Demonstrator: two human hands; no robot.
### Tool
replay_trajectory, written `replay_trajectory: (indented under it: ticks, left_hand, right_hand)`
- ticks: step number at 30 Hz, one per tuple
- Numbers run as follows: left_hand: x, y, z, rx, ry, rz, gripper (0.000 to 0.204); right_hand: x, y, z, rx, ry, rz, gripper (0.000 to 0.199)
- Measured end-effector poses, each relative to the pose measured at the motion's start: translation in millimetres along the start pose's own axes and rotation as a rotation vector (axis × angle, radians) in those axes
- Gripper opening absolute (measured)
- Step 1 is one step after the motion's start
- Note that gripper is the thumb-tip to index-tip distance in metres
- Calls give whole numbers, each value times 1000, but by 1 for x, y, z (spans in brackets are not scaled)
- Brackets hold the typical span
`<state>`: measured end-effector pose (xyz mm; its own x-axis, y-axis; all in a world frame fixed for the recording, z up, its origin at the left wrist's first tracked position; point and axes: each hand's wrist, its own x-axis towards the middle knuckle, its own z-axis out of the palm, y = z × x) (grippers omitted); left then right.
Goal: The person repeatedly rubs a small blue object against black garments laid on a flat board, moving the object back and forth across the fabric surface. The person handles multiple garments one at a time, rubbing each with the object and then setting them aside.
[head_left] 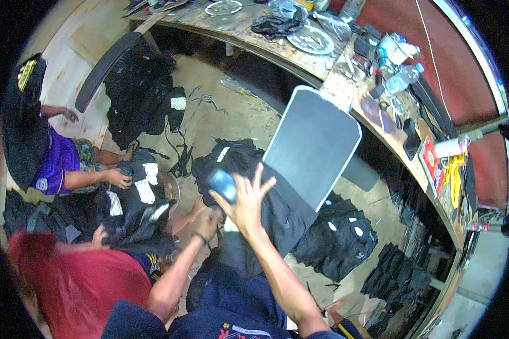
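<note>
A grey board with a white edge (316, 141) extends away in front of me, with black cloth (280, 212) over its near end. Above this cloth is my right hand (247, 200). Its thumb and forefinger close around a dark, blurred object with a bluish shine (223, 185), while other fingers spread outward. I cannot make out the object's kind. My left hand (207, 223), with a dark band at the wrist, is lower and to the left, beside the black cloth. Its fingers are curled closed; whatever they may hold is hidden.
At left sit a person in red (90, 282) and a person in purple (56, 158), both handling black cloth pieces. Piles of black cloth (336, 237) lie on the floor. A cluttered wooden bench (254, 28) curves along the far and right sides, bearing a plastic bottle (404, 79).
</note>
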<state>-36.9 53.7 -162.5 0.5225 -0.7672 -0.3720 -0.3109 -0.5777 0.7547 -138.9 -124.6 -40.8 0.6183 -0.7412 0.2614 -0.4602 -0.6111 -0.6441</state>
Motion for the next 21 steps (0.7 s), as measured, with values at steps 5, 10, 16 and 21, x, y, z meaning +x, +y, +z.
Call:
replay_trajectory:
  ticks: [5, 10, 16, 21]
  left_hand:
    - [43, 107, -2, -167, 106, 163, 45]
    - [39, 193, 33, 215, 78, 103, 120]
    - [188, 261, 48, 202, 108, 115, 113]
    - [212, 268, 60, 345, 458, 557, 105]
  right_hand:
    - [1, 5, -41, 355, 133, 98, 80]
    - [-41, 55, -105, -112, 422, 217, 80]
    - [62, 167, -98, -48, 544, 456, 92]
    - [89, 204, -99, -22, 553, 589, 88]
